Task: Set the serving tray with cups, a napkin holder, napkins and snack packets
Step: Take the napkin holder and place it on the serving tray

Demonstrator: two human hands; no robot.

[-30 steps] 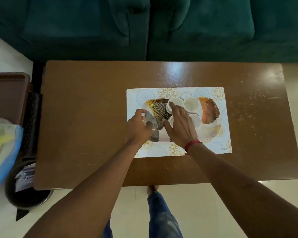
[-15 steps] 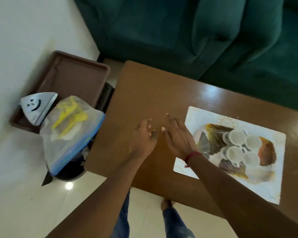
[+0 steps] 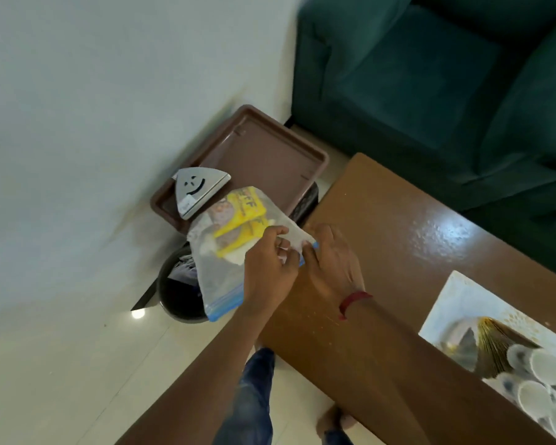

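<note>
A clear zip bag with a blue seal holds yellow snack packets and white napkins. It hangs off the table's left end, over a bin. My left hand and my right hand both pinch the bag's top edge. A metal napkin holder with a smiley face lies on a brown serving tray beside the wall. Several white cups stand on a patterned placemat at the lower right.
A brown wooden table fills the right side. A black bin with paper in it stands under the bag. A dark green sofa is behind. My leg and bare foot are on the tiled floor.
My view has swung left, away from the cups. Both hands moved from above the table's left end to the zip bag and took hold of its top edge.
</note>
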